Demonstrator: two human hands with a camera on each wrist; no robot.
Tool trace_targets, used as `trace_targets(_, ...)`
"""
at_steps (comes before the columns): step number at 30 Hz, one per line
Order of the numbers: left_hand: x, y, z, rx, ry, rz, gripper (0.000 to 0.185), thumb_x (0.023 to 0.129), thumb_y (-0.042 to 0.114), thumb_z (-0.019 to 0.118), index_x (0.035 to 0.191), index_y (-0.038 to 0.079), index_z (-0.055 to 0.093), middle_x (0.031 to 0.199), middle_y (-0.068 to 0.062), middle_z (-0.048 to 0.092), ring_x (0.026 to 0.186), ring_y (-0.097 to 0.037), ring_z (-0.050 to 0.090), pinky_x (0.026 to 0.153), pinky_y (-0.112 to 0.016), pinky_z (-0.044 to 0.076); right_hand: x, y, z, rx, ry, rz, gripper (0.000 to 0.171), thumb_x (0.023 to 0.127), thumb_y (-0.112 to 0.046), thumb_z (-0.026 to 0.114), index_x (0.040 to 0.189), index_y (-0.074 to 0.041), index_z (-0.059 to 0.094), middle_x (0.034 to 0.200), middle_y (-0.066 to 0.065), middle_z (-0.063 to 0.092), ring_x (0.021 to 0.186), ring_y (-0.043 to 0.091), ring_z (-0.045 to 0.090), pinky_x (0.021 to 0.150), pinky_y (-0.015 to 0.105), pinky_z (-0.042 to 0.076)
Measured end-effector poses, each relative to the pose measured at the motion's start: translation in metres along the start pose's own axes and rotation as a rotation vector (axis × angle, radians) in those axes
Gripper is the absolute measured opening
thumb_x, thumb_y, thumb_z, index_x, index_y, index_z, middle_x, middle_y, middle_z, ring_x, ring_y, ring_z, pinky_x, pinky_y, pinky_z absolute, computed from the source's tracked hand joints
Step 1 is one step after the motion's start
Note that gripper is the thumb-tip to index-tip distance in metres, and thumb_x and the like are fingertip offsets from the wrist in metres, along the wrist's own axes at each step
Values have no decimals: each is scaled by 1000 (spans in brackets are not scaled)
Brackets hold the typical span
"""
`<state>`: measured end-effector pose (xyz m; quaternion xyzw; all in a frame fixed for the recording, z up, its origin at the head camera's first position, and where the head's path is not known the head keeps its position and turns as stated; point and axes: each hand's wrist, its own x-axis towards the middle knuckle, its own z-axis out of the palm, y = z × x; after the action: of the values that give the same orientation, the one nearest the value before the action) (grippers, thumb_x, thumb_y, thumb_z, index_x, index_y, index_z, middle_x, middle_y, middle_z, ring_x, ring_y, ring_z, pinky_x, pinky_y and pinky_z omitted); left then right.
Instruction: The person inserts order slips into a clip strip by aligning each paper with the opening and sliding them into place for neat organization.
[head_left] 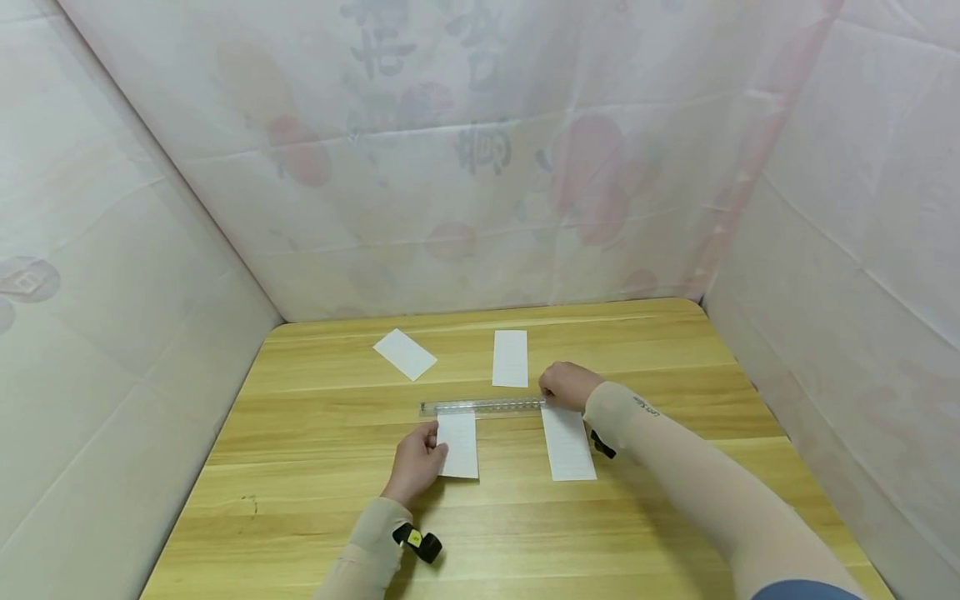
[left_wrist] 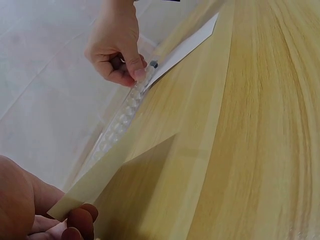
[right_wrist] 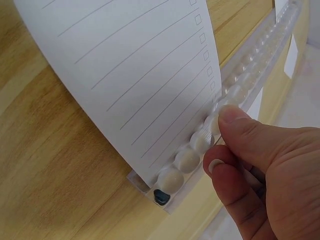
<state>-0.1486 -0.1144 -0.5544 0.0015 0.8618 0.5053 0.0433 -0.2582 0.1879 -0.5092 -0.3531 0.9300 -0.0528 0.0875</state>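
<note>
Four white rectangular paper slips are lying on the light wooden table (head_left: pixel 315 467), together with one clear plastic strip (head_left: pixel 483 406) carrying a row of round beads. Two hands are working. The far left slip (head_left: pixel 405 354) is lying askew and the far middle slip (head_left: pixel 510 358) is lying square, both beyond the strip and untouched. The near left slip (head_left: pixel 459 445) and the lined near right slip (head_left: pixel 567 443) are lying on the near side, their top edges reaching the strip. The strip is lying in the middle of the table, its long axis running left to right across the person's view, a dark blue bead at its right end. The left hand (head_left: pixel 415 463) is pinching the left edge of the near left slip between thumb and curled fingers. The right hand (head_left: pixel 567 385) is pinching the strip's right end, thumb pressing on the beads. White printed sheeting (head_left: pixel 480 167) is walling the table on three sides
</note>
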Motion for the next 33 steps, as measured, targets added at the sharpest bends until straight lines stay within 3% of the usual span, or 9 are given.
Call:
trace_targets(21, 2, 2, 6, -35, -26, 13, 47, 91, 4, 60, 133, -12, 47, 87, -7, 53, 67, -13, 45, 59, -23, 42, 1, 1, 3, 13, 6, 9, 29, 86, -5, 69, 64, -18, 56, 63, -9, 51, 56, 8, 38, 55, 25, 35)
trace_targets(27, 3, 0, 9, -55, -35, 14, 46, 92, 3, 59, 134, -12, 47, 86, -7, 54, 62, -12, 44, 55, -23, 41, -1, -1, 0, 21, -5, 19, 22, 86, -7, 70, 69, -17, 61, 66, -9, 54, 57, 7, 44, 56, 26, 39)
trace_targets(33, 4, 1, 11, -54, -37, 28, 46, 92, 5, 59, 133, -13, 48, 85, -6, 56, 63, -12, 46, 59, -26, 44, -2, -3, -2, 16, -3, 18, 20, 86, -7, 70, 70, -16, 62, 67, -9, 54, 58, 7, 44, 57, 26, 39)
